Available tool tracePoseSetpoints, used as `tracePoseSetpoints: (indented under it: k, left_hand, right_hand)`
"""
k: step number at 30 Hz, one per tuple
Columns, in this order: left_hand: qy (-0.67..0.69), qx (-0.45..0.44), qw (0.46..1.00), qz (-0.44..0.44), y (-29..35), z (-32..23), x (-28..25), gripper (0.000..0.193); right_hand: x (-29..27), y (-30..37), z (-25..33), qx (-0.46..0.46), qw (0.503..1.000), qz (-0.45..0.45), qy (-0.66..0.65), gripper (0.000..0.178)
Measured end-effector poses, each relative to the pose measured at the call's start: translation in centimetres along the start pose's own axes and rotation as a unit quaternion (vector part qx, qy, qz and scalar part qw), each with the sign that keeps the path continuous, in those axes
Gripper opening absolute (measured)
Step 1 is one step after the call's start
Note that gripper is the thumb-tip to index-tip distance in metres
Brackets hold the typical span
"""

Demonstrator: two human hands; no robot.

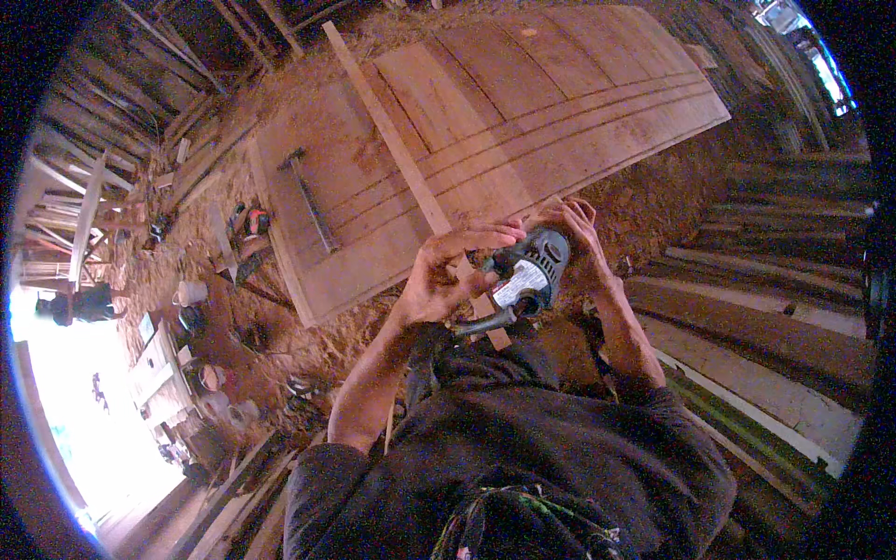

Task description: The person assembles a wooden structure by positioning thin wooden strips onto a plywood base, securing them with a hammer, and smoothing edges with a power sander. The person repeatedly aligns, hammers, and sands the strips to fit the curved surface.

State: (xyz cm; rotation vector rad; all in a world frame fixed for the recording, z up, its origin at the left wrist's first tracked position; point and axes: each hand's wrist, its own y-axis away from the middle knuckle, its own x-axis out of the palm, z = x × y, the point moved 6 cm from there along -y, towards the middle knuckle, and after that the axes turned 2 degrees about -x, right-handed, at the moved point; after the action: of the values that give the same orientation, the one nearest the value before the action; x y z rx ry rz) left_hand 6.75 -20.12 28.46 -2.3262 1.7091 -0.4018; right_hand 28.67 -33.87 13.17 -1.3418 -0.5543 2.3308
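In front of my chest I hold a grey and black handheld power tool (539, 266) with a white label and vent slots; its exact kind is not clear. My left hand (448, 275) grips its left side, thumb and fingers around the dark part. Along its right side curves my right hand (581, 238), fingers bent over the far end, partly hidden. Just beyond both hands lies a large grooved wooden panel (551, 131). Across it runs a long pale wooden strip (387, 131), its near end close to my left fingers. A hammer (311, 201) rests on the panel's left part.
Left of the panel, an orange and black tool (255, 221) lies among wood shavings. Buckets (190, 293) and offcuts stand farther left, near a bright opening. Stacked planks (747, 308) fill the right side. More timber (103, 103) leans at the back left.
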Motion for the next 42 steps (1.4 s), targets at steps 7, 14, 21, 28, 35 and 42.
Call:
tracePoseSetpoints:
  k: [7,14,21,28,35,42]
  left_hand:
    - [0.140,-0.214,0.966,0.034,8.2,9.1,1.9,0.081]
    - [0.040,-0.420,0.906,0.048,31.1,17.5,5.1,0.057]
    - [-0.111,-0.399,0.889,0.196,31.0,21.2,10.3,0.047]
    - [-0.013,-0.342,0.913,0.221,30.0,31.1,20.3,0.035]
    - [-0.126,-0.407,0.859,0.283,25.4,37.3,22.5,0.073]
    - [0.097,-0.511,0.853,0.037,33.9,42.8,17.4,0.066]
  right_hand:
    - [-3.7,2.3,1.2,0.000,1.000,0.027,-0.009,0.048]
    - [-14.0,3.0,2.8,0.060,0.982,0.167,0.063,0.059]
    - [-15.5,0.0,0.1,0.092,0.893,0.375,0.232,0.070]
    - [-13.9,-1.6,-12.5,-0.083,0.829,0.477,0.280,0.066]
    - [-7.7,-10.6,-17.6,-0.122,0.775,0.545,0.295,0.080]
    - [-2.7,-16.4,-21.1,-0.188,0.751,0.559,0.298,0.095]
